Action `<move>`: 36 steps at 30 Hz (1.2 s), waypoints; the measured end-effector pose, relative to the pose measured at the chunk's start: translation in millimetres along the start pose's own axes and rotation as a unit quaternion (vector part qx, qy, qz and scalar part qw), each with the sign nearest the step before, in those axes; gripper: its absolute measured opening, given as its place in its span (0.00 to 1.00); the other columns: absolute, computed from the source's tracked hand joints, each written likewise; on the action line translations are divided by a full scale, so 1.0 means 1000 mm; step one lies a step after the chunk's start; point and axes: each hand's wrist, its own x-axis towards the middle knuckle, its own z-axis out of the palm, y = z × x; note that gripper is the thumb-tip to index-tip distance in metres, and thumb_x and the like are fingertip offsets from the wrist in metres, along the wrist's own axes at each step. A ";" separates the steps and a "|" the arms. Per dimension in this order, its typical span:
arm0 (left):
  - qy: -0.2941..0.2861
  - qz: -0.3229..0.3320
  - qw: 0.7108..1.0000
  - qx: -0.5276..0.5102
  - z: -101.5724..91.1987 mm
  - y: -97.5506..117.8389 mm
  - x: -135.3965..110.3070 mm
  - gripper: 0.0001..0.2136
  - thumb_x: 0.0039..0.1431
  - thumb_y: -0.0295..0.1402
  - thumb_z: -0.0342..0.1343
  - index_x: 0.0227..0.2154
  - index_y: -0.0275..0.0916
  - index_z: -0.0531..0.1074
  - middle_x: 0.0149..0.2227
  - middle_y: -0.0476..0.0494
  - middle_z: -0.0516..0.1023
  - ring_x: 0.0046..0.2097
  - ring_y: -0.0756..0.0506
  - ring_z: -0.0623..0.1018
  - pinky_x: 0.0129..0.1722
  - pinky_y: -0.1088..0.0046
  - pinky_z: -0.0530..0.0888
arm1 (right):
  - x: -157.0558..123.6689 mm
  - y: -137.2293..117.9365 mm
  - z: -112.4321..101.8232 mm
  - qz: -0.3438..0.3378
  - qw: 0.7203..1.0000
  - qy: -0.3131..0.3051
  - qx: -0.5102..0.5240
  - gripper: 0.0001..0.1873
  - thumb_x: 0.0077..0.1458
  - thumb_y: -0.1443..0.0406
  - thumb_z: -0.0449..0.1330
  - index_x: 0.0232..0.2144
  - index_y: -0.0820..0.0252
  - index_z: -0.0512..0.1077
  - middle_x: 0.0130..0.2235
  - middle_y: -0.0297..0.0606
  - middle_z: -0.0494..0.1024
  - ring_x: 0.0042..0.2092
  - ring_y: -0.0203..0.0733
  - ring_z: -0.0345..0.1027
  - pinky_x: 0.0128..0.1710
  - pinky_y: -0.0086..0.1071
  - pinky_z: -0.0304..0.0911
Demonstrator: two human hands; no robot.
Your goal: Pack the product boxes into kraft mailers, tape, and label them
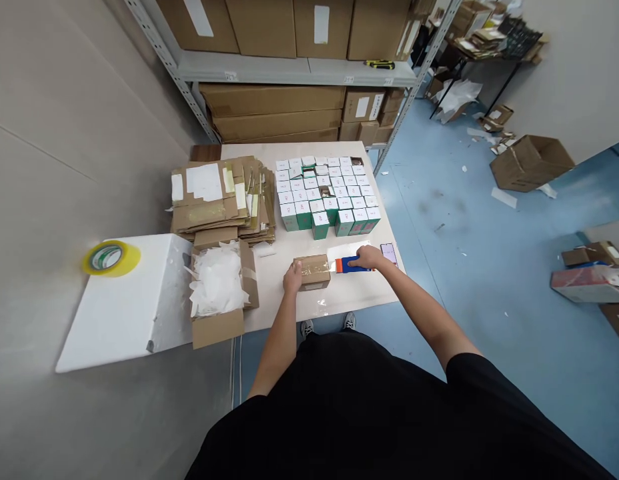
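Observation:
A small brown cardboard box [313,271] with shiny clear tape over its top lies near the front edge of the white table [339,300]. My left hand [292,277] is closed against the box's left end and grips it. My right hand [368,257] is wrapped round a blue and orange tape dispenser [347,265], whose head touches the box's right end. A strip of clear tape lies on the table behind the dispenser.
Several green-and-white small boxes [327,193] stand in rows behind. Flattened cartons [222,197] are stacked at left, beside an open carton of white filler [219,283]. A phone [389,253] lies right of my hand. A tape roll [111,258] sits on a white panel. Shelving with cartons stands behind.

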 end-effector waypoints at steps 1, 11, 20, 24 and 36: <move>0.000 -0.001 1.000 0.001 0.000 0.000 0.000 0.33 0.69 0.59 0.41 0.63 0.42 0.72 0.58 0.33 0.80 0.61 0.32 0.76 0.59 0.57 0.71 | 0.001 -0.001 0.002 0.004 1.000 0.004 -0.008 0.28 0.53 0.41 0.67 0.36 0.61 0.82 0.39 0.48 0.84 0.40 0.49 0.78 0.36 0.32 0.65; -0.011 -0.015 1.000 -0.014 -0.002 0.002 -0.004 0.33 0.69 0.59 0.41 0.62 0.43 0.73 0.58 0.34 0.80 0.60 0.32 0.76 0.59 0.57 0.71 | -0.003 -0.025 0.053 0.023 0.997 0.065 -0.043 0.24 0.61 0.48 0.62 0.44 0.64 0.80 0.46 0.55 0.83 0.48 0.55 0.78 0.44 0.36 0.68; 0.000 -0.014 1.000 -0.020 0.000 -0.003 0.002 0.34 0.68 0.61 0.40 0.61 0.44 0.73 0.57 0.35 0.80 0.59 0.32 0.78 0.57 0.58 0.72 | -0.019 0.014 0.149 0.101 0.976 0.168 0.094 0.26 0.72 0.54 0.49 0.61 0.68 0.66 0.55 0.58 0.77 0.59 0.56 0.69 0.59 0.41 0.61; -0.002 -0.001 1.000 -0.022 0.002 -0.006 0.007 0.33 0.68 0.61 0.40 0.60 0.44 0.74 0.55 0.36 0.82 0.59 0.33 0.78 0.57 0.59 0.72 | -0.021 0.046 0.168 0.080 0.978 0.162 0.102 0.21 0.70 0.61 0.49 0.59 0.68 0.65 0.59 0.57 0.73 0.61 0.57 0.65 0.64 0.44 0.55; 0.004 0.003 1.000 0.002 -0.004 -0.002 0.004 0.32 0.71 0.57 0.40 0.58 0.38 0.75 0.56 0.31 0.81 0.59 0.31 0.78 0.58 0.58 0.71 | -0.018 0.076 0.196 0.230 0.956 0.114 0.142 0.23 0.61 0.68 0.55 0.57 0.67 0.72 0.60 0.59 0.74 0.64 0.60 0.66 0.64 0.54 0.59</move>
